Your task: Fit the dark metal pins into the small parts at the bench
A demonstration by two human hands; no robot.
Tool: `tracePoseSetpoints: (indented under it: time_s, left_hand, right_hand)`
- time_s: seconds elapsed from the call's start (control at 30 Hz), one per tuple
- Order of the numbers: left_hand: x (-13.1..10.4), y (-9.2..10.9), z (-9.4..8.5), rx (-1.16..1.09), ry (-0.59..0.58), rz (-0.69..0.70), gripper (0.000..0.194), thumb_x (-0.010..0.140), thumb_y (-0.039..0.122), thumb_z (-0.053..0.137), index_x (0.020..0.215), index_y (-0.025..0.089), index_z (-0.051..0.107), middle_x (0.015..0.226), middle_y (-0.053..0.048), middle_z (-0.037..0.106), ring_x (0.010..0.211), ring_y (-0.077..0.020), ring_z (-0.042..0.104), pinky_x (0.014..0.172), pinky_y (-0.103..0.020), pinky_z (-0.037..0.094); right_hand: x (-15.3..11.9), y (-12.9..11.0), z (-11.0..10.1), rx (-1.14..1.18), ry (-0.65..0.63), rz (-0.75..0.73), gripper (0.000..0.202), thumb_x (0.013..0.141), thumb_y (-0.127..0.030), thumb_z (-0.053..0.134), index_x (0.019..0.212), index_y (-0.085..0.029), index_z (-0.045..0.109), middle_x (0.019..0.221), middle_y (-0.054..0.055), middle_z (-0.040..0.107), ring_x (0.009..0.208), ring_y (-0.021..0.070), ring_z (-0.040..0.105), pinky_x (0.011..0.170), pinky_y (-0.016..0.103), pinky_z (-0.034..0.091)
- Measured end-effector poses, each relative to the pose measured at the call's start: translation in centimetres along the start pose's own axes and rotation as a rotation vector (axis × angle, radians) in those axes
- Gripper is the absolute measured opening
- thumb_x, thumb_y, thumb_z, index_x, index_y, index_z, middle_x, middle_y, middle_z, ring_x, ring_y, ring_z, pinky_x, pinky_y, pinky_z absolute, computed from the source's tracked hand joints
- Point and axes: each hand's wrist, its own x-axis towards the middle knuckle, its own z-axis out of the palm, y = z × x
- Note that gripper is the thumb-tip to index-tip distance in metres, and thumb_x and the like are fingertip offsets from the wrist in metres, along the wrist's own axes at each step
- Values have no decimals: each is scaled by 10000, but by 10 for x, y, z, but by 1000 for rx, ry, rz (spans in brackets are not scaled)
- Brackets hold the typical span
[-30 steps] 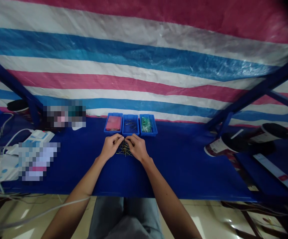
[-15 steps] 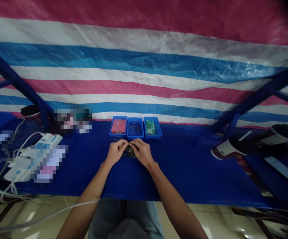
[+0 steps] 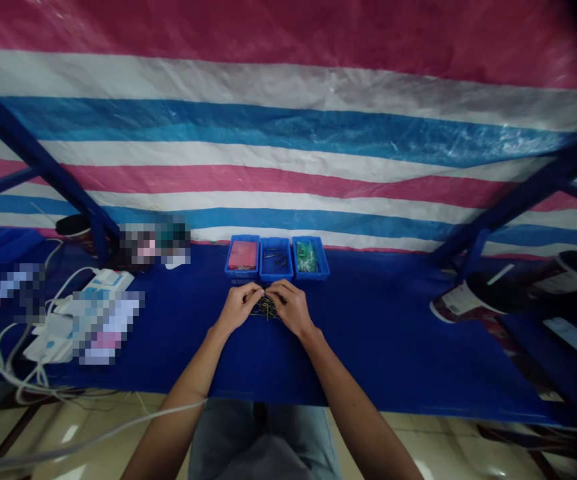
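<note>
My left hand (image 3: 238,307) and my right hand (image 3: 291,307) meet fingertip to fingertip over the blue table (image 3: 378,333). Both are closed in a pinch; whatever sits between the fingers is too small to make out. Under and between them lies a pile of thin, brass-coloured and dark metal pieces (image 3: 268,309), partly covered by the hands. Just beyond stand three small blue bins in a row: the left one holds a pink-red stack (image 3: 242,255), the middle one a few dark slim pieces (image 3: 274,257), the right one green and clear plastic packets (image 3: 306,257).
White power strips (image 3: 101,283) with tangled cables lie at the left, beside a blurred-out sheet. A white cable (image 3: 168,413) crosses in front of my left forearm. Dark paper tubs (image 3: 468,298) stand at the right. Blue frame bars slope at both sides before a striped tarp (image 3: 288,180).
The whole view has shifted slightly, so everything sits a little further right. My hands stay pinched together over the pile, with the left fingertips now closer to the right ones.
</note>
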Motion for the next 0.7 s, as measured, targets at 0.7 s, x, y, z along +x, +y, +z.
tracePoseSetpoints:
  time_s: [0.7]
  left_hand:
    - [0,-2,1,51,-5,6,347,941,412,513,818,139,688,534,56,378,525,-95,331,554,-223,269]
  right_hand:
    - [2,-6,-4,-153,-143,39,204,1012,-258,454,1023,-227,656,965,46,679,846,161,660,800,241,480]
